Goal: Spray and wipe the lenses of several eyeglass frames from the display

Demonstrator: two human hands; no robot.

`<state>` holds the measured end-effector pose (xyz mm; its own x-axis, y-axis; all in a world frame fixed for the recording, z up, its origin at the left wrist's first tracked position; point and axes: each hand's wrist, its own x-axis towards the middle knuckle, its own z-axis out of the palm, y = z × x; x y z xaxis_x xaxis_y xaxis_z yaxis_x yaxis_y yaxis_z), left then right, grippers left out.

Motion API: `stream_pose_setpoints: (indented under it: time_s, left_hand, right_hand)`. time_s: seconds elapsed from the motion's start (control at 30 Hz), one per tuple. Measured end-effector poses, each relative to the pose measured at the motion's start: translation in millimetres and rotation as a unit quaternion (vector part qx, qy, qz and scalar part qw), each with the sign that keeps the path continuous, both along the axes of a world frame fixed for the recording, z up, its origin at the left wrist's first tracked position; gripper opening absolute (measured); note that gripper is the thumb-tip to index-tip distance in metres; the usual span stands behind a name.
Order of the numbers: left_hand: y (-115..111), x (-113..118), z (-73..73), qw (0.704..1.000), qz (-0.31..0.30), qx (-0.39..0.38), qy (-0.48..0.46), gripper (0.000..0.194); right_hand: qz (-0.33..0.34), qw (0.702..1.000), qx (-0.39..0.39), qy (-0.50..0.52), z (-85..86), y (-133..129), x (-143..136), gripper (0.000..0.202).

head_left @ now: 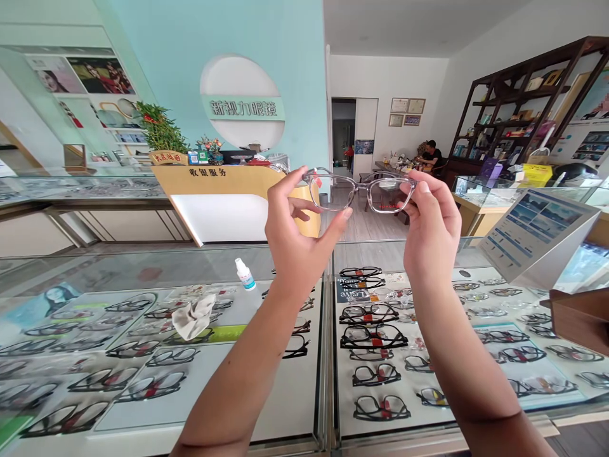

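A pair of eyeglasses (362,188) with a clear grey frame is held up at arm's length above the glass counter. My left hand (297,225) pinches its left side, thumb at the lower rim and a fingertip at the upper corner. On the other side, my right hand (432,222) grips the right end of the frame between thumb and fingers. Red marking shows low on the right lens. Below, a crumpled pale cloth (194,317) and a small white spray bottle (245,275) with a blue band rest on the counter top.
The glass display case (328,355) spans the foreground, with many eyeglasses inside. A slanted white display box (540,235) and a brown box (583,320) stand at right. Beyond are a cashier desk (228,212), a wooden shelf (514,120) and a seated person (431,155).
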<state>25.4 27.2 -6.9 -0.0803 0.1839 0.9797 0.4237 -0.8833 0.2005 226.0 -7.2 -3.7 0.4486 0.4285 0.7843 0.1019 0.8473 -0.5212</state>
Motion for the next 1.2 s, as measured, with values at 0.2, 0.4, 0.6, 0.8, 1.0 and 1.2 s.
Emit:
stream_pose_setpoints:
  time_s: [0.2,0.4,0.6,0.8,1.0,1.2]
  left_hand:
    - [12.7,-3.6,-1.2,0.997,-0.060,-0.037,0.008,0.074]
    - [10.0,-2.8,-1.2,0.998,-0.060,-0.033,-0.006,0.073]
    - [-4.5,-4.8,0.6,1.000,-0.018,-0.005,-0.014,0.075]
    - [-13.8,-12.5,0.2,0.999,0.019,-0.046,0.002,0.075]
    - [-10.1,-29.3,-36.3,0.997,0.031,-0.069,0.010,0.073]
    - [-1.6,-35.8,-104.5,0.996,0.064,-0.053,0.001,0.073]
  right_hand:
    - [-0.088,0.994,0.062,-0.037,0.5,-9.3,-13.5,0.026]
    - [-0.117,0.989,0.071,-0.063,-0.6,-13.5,-14.7,0.028]
    - [-0.132,0.984,0.097,-0.069,-0.8,-18.4,-16.2,0.026]
    - [-0.134,0.984,0.078,-0.087,-5.5,-19.9,-16.6,0.026]
    - [-0.071,0.989,0.017,-0.131,-45.1,-22.6,-23.5,0.021]
    - [-0.002,0.987,-0.069,-0.146,-104.9,-17.0,-25.7,0.020]
